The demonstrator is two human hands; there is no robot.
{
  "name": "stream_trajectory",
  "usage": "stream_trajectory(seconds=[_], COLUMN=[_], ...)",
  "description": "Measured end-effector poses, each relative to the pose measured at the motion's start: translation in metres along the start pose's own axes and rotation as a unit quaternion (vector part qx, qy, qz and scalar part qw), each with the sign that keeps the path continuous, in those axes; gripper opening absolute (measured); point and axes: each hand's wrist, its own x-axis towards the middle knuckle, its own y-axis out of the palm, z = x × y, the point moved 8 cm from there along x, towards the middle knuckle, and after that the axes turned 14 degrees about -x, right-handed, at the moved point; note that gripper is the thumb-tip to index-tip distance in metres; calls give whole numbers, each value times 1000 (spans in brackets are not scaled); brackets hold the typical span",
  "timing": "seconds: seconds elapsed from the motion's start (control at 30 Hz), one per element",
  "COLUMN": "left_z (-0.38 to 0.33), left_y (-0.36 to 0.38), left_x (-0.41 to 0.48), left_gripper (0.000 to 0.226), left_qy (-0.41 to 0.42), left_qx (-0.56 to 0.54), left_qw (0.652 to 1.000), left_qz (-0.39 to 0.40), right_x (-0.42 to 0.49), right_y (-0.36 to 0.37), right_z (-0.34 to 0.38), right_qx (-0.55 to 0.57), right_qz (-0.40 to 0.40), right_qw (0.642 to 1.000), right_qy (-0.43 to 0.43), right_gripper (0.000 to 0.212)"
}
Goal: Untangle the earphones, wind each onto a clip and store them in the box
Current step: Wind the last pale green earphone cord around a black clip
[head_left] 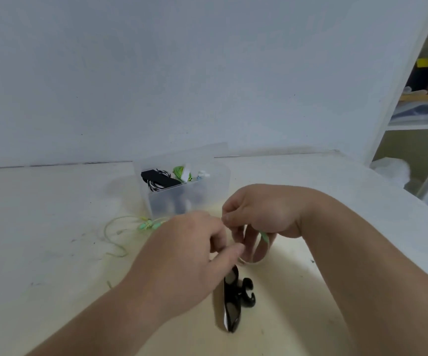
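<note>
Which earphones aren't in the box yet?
The pale green pair, loose on the table; the black-and-white pair and bright green pair sit inside the box.

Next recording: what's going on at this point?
A person works with both hands over the table. The right hand holds a pale clip, with the end of the green earphone cable against it. The left hand meets it there, but what it pinches is hidden. The rest of that cable trails loose to the left. A black clip lies untouched in front. The clear box behind holds wound earphones.
</note>
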Motion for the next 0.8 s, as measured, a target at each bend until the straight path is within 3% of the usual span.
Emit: stream_trajectory(seconds=[0.07,0.13,0.2,0.27,0.33,0.4,0.5,0.57,0.63,0.7,0.8], left_z=[-4,-4,-4,-2,2,8,17,28,35,40,44], left_y=[11,29,36,31,20,4,-33,-53,-60,-59,-55], left_x=[-5,-12,-15,-13,-8,-1,10,10,10,9,9], left_gripper=[49,60,50,33,25,22,16,18,19,20,22], left_qy=[-14,-29,-23,-15,-38,-75,-53,-44,-45,-58,-73], left_qx=[-12,49,71,45,-67,-242,-393,-441,-474,-469,-455], left_qw=[998,986,979,983,986,963,916,880,851,847,852], left_qz=[66,159,192,176,145,92,-67,-169,-221,-242,-248], right_x=[2,3,1,-1,-1,-2,-7,-13,-17,-21,-26], right_y=[-9,-22,-32,-38,-41,-46,-46,-42,-31,-21,-26], right_z=[-2,-2,-2,-1,0,0,6,17,32,46,56], right_qx=[16,32,77,113,133,127,83,11,-59,-75,-27], right_qz=[-45,-105,-151,-168,-179,-204,-223,-206,-164,-135,-176], right_qw=[999,994,985,979,973,969,970,977,980,978,968], right_qy=[3,-7,-20,-38,-54,-54,-53,-63,-99,-143,-179], right_gripper=[26,28,26,23,24,25,24,21,17,14,16])
